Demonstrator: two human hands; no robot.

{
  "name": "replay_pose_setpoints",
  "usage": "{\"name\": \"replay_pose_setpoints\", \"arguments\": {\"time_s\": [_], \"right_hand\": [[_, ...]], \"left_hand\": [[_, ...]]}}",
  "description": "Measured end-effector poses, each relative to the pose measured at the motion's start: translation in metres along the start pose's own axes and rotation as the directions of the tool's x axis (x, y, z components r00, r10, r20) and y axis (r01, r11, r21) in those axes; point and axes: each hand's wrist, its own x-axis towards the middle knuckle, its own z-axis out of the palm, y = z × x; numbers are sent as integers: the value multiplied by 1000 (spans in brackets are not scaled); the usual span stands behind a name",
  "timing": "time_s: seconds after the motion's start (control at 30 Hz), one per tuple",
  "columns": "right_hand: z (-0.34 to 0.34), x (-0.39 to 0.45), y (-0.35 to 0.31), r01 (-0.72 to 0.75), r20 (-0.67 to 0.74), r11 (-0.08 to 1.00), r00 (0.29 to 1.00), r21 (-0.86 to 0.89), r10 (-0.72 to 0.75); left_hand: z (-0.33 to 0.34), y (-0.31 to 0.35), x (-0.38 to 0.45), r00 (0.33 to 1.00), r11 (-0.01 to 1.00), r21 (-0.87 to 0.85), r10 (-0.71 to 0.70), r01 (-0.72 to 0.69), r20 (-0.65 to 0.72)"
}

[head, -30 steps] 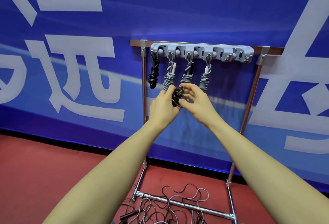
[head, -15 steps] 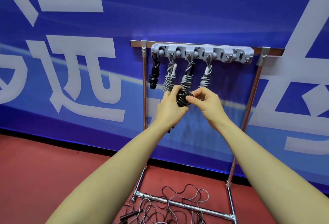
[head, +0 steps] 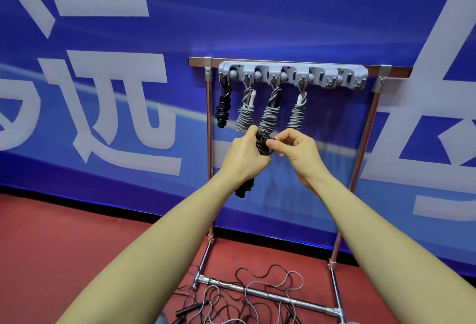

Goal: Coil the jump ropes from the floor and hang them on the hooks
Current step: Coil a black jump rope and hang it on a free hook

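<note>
— Where's the rope I'm working?

— Black jump rope [head: 264,144] sits bundled between my hands, in front of the metal rack [head: 360,143], below the grey hook rail [head: 293,74]. My left hand [head: 246,155] is wrapped around the coil, its handles hanging out below the fist. My right hand [head: 296,149] pinches a loop of cord at the coil's side.

— And the rest?

— One black coil [head: 223,107] and three grey coils [head: 269,115] hang on hooks. Loose ropes [head: 257,295] lie tangled on the red floor [head: 51,246] over the rack's base.
</note>
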Motion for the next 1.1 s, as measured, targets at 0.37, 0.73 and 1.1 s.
{"name": "replay_pose_setpoints", "arguments": {"time_s": [0.37,0.73,1.1], "right_hand": [[-5,-3,4,-44,151,999,988,-5,44],[-1,4,0,-53,79,998,995,-46,56],[7,1,-1,70,39,963,997,-262,-62]], "left_hand": [[2,-7,1,997,996,-55,-73,72,-12],[-4,-7,1,999,998,-56,-8,10,41],[-11,-6,-10,1000,973,-231,18,-16,8]]}}
